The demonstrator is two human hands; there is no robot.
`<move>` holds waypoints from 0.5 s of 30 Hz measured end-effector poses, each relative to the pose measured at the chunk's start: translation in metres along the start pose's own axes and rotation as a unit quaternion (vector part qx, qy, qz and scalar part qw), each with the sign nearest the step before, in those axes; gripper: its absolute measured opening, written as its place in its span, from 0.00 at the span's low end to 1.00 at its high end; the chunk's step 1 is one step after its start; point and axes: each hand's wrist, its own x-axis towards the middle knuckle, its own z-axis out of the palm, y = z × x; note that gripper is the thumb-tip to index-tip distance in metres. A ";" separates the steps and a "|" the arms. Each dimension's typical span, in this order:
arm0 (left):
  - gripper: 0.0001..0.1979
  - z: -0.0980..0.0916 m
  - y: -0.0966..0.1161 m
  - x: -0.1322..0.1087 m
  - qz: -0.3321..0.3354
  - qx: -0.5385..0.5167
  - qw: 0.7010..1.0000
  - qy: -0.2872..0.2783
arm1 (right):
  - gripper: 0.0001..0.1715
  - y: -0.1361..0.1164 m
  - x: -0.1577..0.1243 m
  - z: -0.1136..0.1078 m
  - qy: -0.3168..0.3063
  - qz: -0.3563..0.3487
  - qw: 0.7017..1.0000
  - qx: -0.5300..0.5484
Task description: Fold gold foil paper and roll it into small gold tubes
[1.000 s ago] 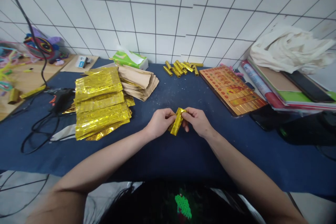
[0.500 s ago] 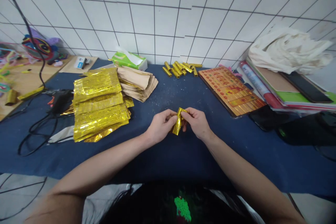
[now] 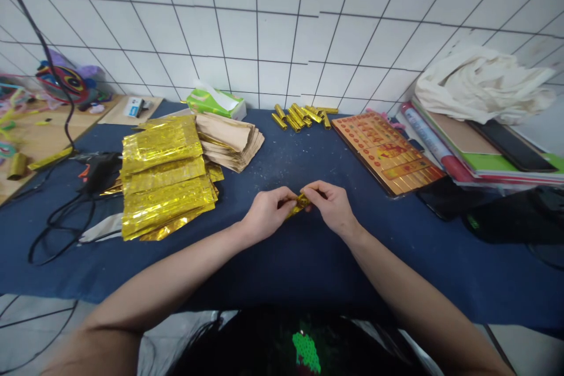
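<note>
A small piece of shiny gold foil paper [image 3: 301,202] is pinched between both hands above the blue cloth [image 3: 282,264]. My left hand [image 3: 269,209] grips it from the left with thumb and fingers, and my right hand [image 3: 331,204] from the right. Much of the foil is hidden behind the fingertips. A stack of gold foil sheets [image 3: 165,179] lies to the left, beside a pile of brown paper sheets [image 3: 231,138]. Near the wall rest several rolled gold foil tubes [image 3: 303,116].
A tissue box [image 3: 215,104] stands by the tiled wall. On the left lie a black glue gun [image 3: 99,170] and its cable. At right are an orange-gold printed board [image 3: 388,153], a phone [image 3: 511,145] on stacked folders, and a white cloth [image 3: 480,85].
The gold foil paper has been turned and rolled narrower between my fingers; less of it shows now. Both hands stay in nearly the same place.
</note>
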 end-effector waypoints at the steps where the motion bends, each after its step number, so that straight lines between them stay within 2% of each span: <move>1: 0.08 0.000 0.000 -0.001 0.005 0.012 1.000 -0.001 | 0.10 -0.001 0.000 0.000 0.003 -0.005 1.000 -0.015; 5: 0.12 0.000 0.003 -0.002 -0.019 0.016 1.000 0.009 | 0.11 -0.002 -0.002 -0.001 0.033 -0.017 0.999 -0.036; 10: 0.11 -0.002 0.008 0.000 -0.048 0.003 0.999 -0.020 | 0.10 -0.004 -0.004 0.000 0.088 -0.024 0.995 -0.035; 15: 0.11 -0.004 0.004 0.003 -0.072 -0.026 0.996 0.050 | 0.12 -0.003 -0.003 -0.001 0.077 -0.020 0.996 -0.031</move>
